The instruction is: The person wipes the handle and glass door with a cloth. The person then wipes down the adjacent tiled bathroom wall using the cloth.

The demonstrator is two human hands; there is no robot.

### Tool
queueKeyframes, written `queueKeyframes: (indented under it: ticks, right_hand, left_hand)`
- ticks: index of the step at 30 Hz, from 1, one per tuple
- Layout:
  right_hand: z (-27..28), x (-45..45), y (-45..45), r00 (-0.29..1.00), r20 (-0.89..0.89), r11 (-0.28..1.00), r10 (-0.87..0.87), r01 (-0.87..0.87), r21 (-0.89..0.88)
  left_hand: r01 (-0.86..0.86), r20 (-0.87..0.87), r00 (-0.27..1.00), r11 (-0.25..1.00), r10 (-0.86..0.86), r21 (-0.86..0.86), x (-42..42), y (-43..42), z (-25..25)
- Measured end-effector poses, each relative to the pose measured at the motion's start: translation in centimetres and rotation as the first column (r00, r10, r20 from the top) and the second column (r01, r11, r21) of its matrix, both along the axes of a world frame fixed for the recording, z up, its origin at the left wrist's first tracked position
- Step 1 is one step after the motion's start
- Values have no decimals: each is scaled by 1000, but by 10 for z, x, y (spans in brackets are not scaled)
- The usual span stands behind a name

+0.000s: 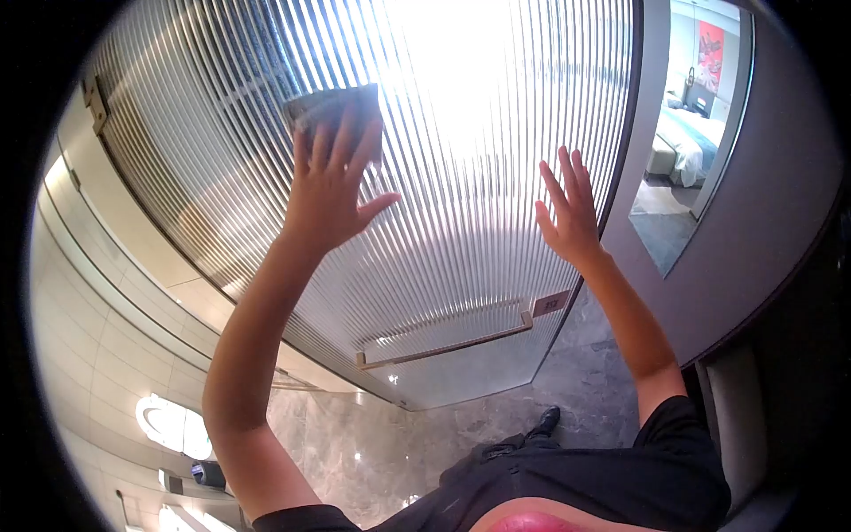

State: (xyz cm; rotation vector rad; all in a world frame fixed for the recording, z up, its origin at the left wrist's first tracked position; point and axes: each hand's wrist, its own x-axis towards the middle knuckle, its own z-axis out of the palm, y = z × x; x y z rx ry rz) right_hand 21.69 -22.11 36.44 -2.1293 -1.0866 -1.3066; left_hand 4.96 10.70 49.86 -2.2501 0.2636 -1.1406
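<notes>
A ribbed glass door point(443, 230) stands in front of me, with a bright glare across its upper part. My left hand point(332, 182) holds a grey cloth point(333, 105) against the upper left of the glass; the fingers lie over the cloth and the thumb points out to the right. Near the door's right edge, my right hand point(570, 213) is open, fingers up and apart, at the glass with nothing in it. Below both hands runs a metal bar handle point(443, 348), with a small sign point(551, 304) beside its right end.
A metal hinge point(95, 105) is at the door's upper left. To the right, a tall mirror point(696, 133) shows a bed. A toilet point(173, 426) is at the lower left by the tiled wall point(106, 328). The floor is grey marble point(337, 434).
</notes>
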Motion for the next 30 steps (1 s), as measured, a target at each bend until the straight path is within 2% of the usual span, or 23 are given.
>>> queueKeyframes:
  ticks: [3,7,11,14,15,16,19,20,22,25,28,29,30]
  right_hand:
    - [2,1,1,1000,8,1000,7,-7,-2]
    - [7,-2,-2,1000,-10,1000,9,-9,-23]
    - [5,-1,-9,1000,7,999,14,-14,-47]
    - [7,-2,-8,1000,11,999,23,-23,-42]
    - [7,-2,-7,1000,19,999,22,-21,-40]
    - [8,-3,-7,1000,16,999,18,-18,-40]
    - [6,-3,-7,1000,1,999,2,-2,-42]
    - [6,-3,-7,1000,5,999,9,-9,-39]
    - [6,-3,-8,1000,15,999,23,-22,-34]
    - [7,-2,-8,999,25,999,27,-26,-33]
    - [5,0,-8,999,35,999,41,-40,-21]
    - [6,-1,-7,998,39,999,40,-40,-19]
    - [7,-1,-7,998,44,999,40,-39,-18]
  left_hand:
    - [-143,-143,980,990,142,3,-9,2,-16]
    - [-114,-185,975,993,120,41,-19,10,-11]
    - [-92,-135,986,995,97,40,-21,20,21]
    - [49,13,999,989,-51,138,-11,37,51]
    - [27,23,999,988,-31,155,-10,39,62]
    - [101,69,991,976,-116,194,-9,38,73]
    - [144,168,967,957,-189,250,-4,48,104]
    - [103,189,969,954,-161,282,-3,54,115]
    - [-144,4,989,988,145,60,-32,20,133]
    - [-182,43,983,982,180,55,-33,20,144]
    - [-83,147,986,996,76,44,-32,30,156]
    - [-204,165,963,977,212,-64,-32,29,158]
    - [-187,170,966,981,194,-57,-33,33,160]
